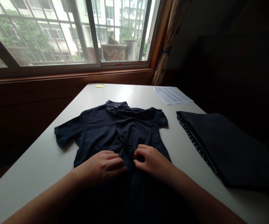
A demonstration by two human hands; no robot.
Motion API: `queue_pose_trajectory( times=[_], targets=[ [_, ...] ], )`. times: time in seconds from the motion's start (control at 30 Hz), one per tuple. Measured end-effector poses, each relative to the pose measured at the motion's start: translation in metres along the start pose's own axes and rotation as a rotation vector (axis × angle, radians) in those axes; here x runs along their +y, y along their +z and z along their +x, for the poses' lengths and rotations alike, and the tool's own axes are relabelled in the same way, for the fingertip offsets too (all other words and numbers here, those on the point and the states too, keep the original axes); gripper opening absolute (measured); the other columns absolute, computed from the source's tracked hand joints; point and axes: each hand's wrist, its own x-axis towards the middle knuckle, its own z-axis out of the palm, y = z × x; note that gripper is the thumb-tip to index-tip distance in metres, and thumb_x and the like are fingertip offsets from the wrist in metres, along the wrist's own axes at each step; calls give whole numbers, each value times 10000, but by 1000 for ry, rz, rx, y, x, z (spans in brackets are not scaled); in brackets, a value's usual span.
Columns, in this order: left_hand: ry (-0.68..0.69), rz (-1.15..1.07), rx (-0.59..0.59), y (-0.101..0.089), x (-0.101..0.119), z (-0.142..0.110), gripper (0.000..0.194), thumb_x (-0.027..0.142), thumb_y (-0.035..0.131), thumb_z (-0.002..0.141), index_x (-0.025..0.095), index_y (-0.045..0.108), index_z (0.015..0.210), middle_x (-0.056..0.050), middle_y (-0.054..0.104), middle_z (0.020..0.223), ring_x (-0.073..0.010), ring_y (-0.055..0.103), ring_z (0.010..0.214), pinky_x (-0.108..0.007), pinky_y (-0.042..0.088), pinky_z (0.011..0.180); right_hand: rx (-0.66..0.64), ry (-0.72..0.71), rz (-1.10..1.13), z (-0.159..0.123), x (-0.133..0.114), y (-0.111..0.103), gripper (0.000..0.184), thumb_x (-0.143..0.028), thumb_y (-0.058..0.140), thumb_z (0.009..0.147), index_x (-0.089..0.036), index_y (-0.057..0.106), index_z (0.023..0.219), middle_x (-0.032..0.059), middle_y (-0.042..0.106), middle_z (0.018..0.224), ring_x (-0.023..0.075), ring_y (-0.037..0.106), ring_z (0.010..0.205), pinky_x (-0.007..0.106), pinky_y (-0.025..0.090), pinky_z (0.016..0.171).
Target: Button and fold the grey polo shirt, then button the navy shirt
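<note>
A dark navy short-sleeved shirt [97, 130] lies spread face up on the table, its collar at the far end and its sleeves out to both sides. Around the collar it looks fastened, while the front edges part lower down. My right hand [148, 158] pinches the shirt's front edge between thumb and fingers, near the middle. Just to the left, my left hand [104, 165] rests on the shirt with its fingers curled together; their tips are turned away, so what they grip is hard to see. The shirt's lower part is lost in shadow.
The white table [41, 161] runs up toward a barred window [62, 34]. At the right lies a dark folder-like object [230, 146] with a striped edge. Printed papers [172, 95] and a yellow sticky note [99, 85] lie at the far end. A tied curtain [163, 60] hangs beyond.
</note>
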Motion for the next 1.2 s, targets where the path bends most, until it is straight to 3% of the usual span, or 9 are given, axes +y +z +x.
queue_pose_trajectory(
  times=[0.13,0.33,0.63,0.87,1.2],
  targets=[
    [-23,-45,47,-4,3,5,69,177,523,1017,168,588,994,-4,637,814,-116,521,653,-312,396,595,25,-26,-12,-2,-3,1,26,-229,686,819,-210,701,811,10,641,848,145,603,730,252,441,654],
    [-39,-19,32,5,3,4,75,177,523,1013,175,581,965,3,633,830,-113,519,648,-319,391,592,7,-67,149,-1,-3,1,70,-263,719,818,-201,710,787,7,637,800,153,613,747,249,449,660],
    [-27,-12,49,10,1,2,60,189,541,999,175,598,1012,-5,630,837,-122,540,666,-315,424,599,-91,-2,264,0,-5,10,81,-224,708,800,-202,783,824,10,657,806,151,636,740,239,448,643],
    [2,27,62,10,-1,0,68,179,546,989,173,612,974,-14,627,844,-125,513,651,-312,394,579,-159,111,399,2,-7,0,131,-271,708,808,-181,795,847,20,732,843,184,673,804,252,473,711],
    [-36,-6,65,10,2,0,99,191,532,1006,174,584,924,13,605,773,-112,480,609,-316,372,569,-169,113,415,2,-7,2,150,-291,713,801,-182,805,848,20,747,843,191,682,817,252,468,718]
  ],
)
